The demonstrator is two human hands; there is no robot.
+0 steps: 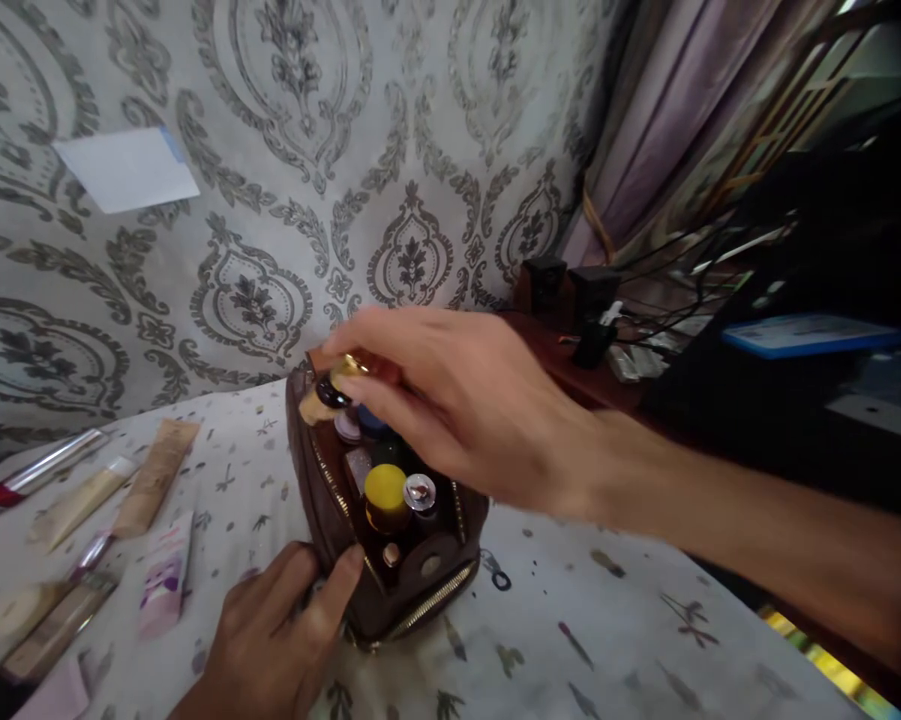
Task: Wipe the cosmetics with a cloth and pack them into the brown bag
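Observation:
An open brown zippered bag (330,540) stands on the patterned white cloth. Inside it are a yellow-lidded jar (386,492), a silver-capped bottle (420,493) and other small items. My right hand (457,400) is over the bag's far end, its thumb and fingers closed on a small bottle with a gold cap (349,372); the bottle leans at the far left corner of the bag. My left hand (277,630) rests against the near left side of the bag, with the index finger on its rim and the other fingers curled.
Several cosmetic tubes, among them a beige one (156,478) and a pink one (166,578), lie at left. A patterned wall (412,250) rises behind. Dark boxes (544,283) and cables stand at right.

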